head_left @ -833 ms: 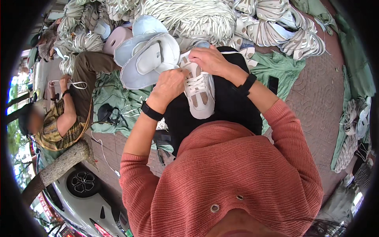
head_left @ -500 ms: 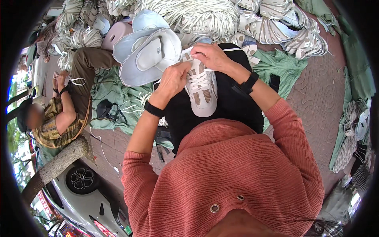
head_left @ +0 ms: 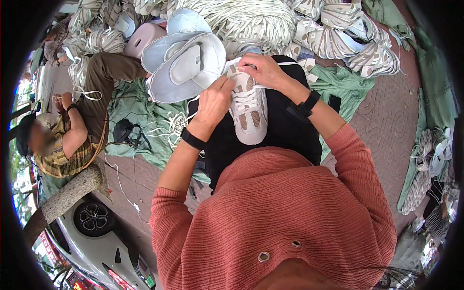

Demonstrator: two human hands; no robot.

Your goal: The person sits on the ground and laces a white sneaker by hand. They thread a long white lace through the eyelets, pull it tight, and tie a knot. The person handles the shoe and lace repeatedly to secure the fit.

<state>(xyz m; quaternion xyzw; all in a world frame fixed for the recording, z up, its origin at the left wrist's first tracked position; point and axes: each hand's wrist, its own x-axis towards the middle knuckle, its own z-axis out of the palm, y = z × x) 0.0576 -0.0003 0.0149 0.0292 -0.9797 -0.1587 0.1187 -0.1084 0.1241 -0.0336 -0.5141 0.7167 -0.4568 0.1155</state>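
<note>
A: Nearest items? Clock centred on the shoe, twelve away from the wearer.
B: Wristbands (head_left: 193,139), black: two, one per wrist. Left hand (head_left: 215,102): one, between nine and ten, fingers bent at the shoe's upper left edge. Right hand (head_left: 263,71): one, at one o'clock, fingers curled over its upper end.
A: Grip?
B: Fingertips of both close together; whether either pinches anything, cannot tell.
A: The shoe (head_left: 250,126)?
B: One, pale with beige mesh, on black cloth (head_left: 285,123) over the lap, toe toward six. White lace (head_left: 245,102) across its front. Hands cover part of the upper end.
A: Around it?
B: Pale blue curved pieces (head_left: 162,89), at least three, ten o'clock. Loose white laces (head_left: 174,128), uncounted, just below nine. Phone (head_left: 333,102), dark, one, three o'clock.
A: Farther?
B: Mauve roll (head_left: 143,38), one, ten. Lace heap (head_left: 256,24), one, twelve. Tied bundles (head_left: 333,41), several, two o'clock. Seated person (head_left: 65,150), one, nine. Tree trunk (head_left: 67,193), one, eight, partly blocking a grey car (head_left: 94,249).
</note>
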